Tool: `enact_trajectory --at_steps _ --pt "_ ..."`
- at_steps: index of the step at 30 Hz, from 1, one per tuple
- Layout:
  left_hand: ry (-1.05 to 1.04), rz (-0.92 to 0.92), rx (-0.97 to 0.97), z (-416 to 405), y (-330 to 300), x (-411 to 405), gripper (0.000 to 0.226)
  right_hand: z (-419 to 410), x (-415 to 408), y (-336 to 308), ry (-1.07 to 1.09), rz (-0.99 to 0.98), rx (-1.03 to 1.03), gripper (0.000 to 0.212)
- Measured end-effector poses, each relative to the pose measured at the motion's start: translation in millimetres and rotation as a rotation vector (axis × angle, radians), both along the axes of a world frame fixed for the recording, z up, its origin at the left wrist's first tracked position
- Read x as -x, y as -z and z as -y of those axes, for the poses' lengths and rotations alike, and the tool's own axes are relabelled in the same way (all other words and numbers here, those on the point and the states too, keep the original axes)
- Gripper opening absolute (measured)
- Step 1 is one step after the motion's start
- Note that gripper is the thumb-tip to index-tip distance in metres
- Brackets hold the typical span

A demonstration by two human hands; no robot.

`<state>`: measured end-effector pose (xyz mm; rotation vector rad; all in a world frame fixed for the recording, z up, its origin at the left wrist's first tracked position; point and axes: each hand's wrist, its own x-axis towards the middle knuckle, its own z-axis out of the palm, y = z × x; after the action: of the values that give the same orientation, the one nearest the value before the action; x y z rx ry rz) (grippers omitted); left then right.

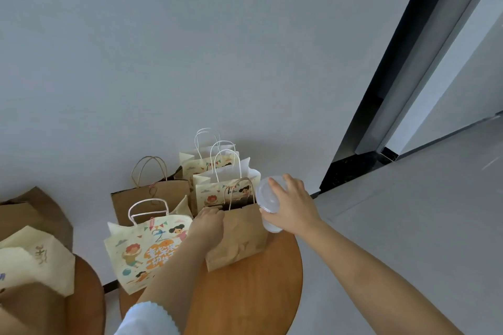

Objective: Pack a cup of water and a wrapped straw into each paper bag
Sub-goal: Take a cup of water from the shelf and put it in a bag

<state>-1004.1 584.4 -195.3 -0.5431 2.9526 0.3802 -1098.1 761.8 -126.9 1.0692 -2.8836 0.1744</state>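
1. Both hands were busy: the left hand (209,221) pinched the top edge of the plain brown bag (239,236) on the table (245,294), and the right hand (292,205) gripped the lidded cup (268,202) just beside the bag's mouth.
2. This cup was not yet inside.
3. No straw was visible.
4. Other bags (217,179) stood behind; I could not tell their contents, so most packing seemingly remained.

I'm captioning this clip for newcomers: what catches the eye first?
The right hand grips a lidded clear cup tilted beside a plain brown paper bag on the round wooden table. The left hand holds that bag's rim. Behind and left stand cartoon-printed bags.
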Motion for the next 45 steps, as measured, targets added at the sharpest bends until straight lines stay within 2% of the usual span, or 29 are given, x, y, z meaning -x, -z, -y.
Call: enact_trajectory --at_steps 5,15,23,25,29,32,36,40,45 --pt "-0.040 0.074 0.004 8 13 27 0.044 -8 34 0 0.016 0.001 -0.006 0.079" --pt "-0.084 -0.037 0.065 16 28 65 0.034 -16 91 4 -0.036 0.017 0.020 0.078" --pt "-0.168 -0.032 -0.128 9 29 77 0.020 -10 118 1 -0.122 0.029 0.099 0.078" --pt "-0.133 -0.011 -0.141 12 29 77 0.028 -8 120 0 -0.167 0.014 0.122 0.077" --pt "-0.051 0.151 -0.035 13 23 70 0.072 -3 121 1 -0.260 0.006 0.191 0.078" --pt "-0.016 0.231 0.035 9 22 59 0.088 0 119 5 -0.360 -0.017 0.253 0.079" --pt "-0.001 0.286 0.120 1 26 49 0.098 5 115 15 -0.591 -0.075 0.232 0.075" --pt "0.034 0.257 0.229 -3 27 45 0.101 12 106 26 -0.764 -0.063 0.183 0.079" --pt "0.145 0.189 0.244 -6 34 44 0.089 20 97 37 -0.871 -0.053 0.156 0.082"
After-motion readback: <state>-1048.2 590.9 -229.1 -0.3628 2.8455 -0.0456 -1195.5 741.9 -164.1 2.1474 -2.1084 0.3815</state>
